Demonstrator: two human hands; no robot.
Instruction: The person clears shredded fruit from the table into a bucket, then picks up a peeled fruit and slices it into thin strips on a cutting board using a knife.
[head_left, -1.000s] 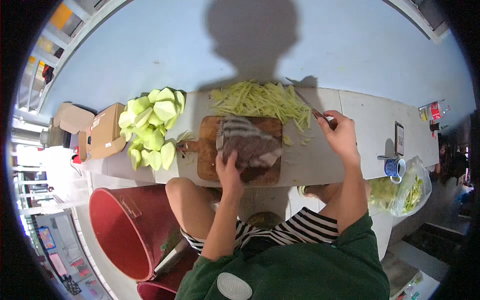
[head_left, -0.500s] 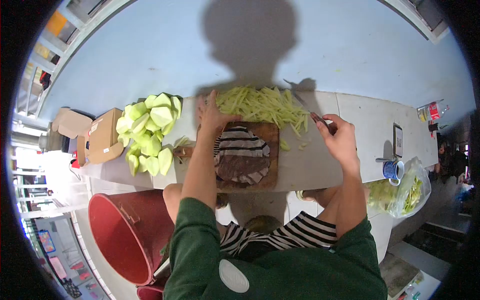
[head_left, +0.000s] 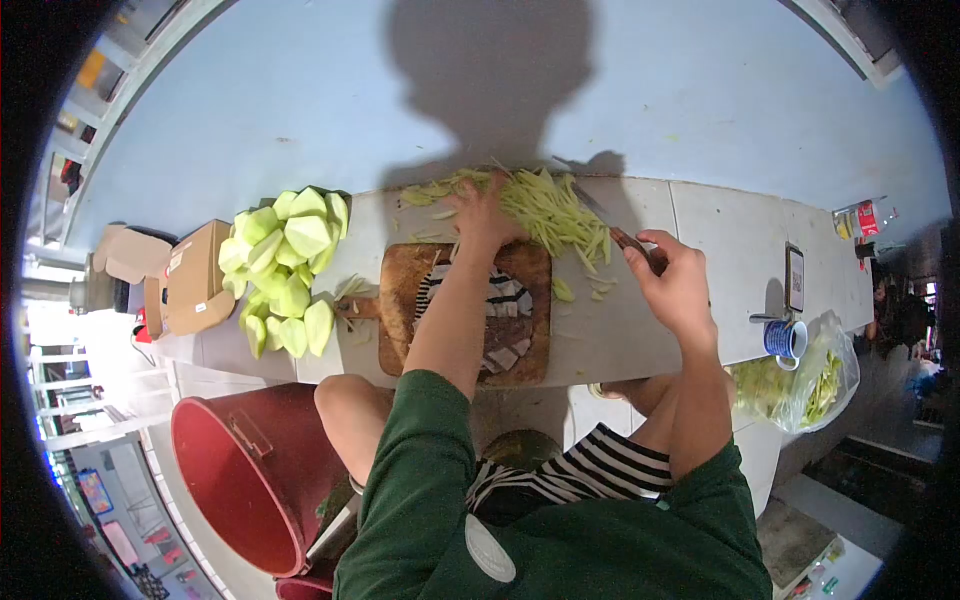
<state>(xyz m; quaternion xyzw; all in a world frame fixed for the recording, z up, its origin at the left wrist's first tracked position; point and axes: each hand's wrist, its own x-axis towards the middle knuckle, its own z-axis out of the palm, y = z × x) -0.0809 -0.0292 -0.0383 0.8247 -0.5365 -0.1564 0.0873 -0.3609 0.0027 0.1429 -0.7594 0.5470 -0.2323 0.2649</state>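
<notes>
My left hand (head_left: 484, 212) reaches over the cutting board, its spread fingers partly buried in a pile of pale green shredded strips (head_left: 556, 213) against the wall. On the right, my right hand (head_left: 674, 278) is closed around the dark handle of a knife (head_left: 628, 242). The knife's blade points up and left along the pile's right edge. Below my left hand lies the wooden cutting board (head_left: 396, 290), its handle to the left. A black-and-white striped cloth (head_left: 508, 297) rests on the board, partly covered by my left forearm.
Peeled green chunks (head_left: 290, 295) are heaped at left beside an open cardboard box (head_left: 196, 275). A red bin (head_left: 240, 470) stands below the counter's edge. At right are a phone (head_left: 794, 278), a blue mug (head_left: 780, 338), a plastic bag of strips (head_left: 826, 385) and a bottle (head_left: 862, 220).
My left hand has moved right from the pile's left end into it, bunching strips rightward and leaving scattered ones behind. The right hand with the knife stays nearly where it was.
</notes>
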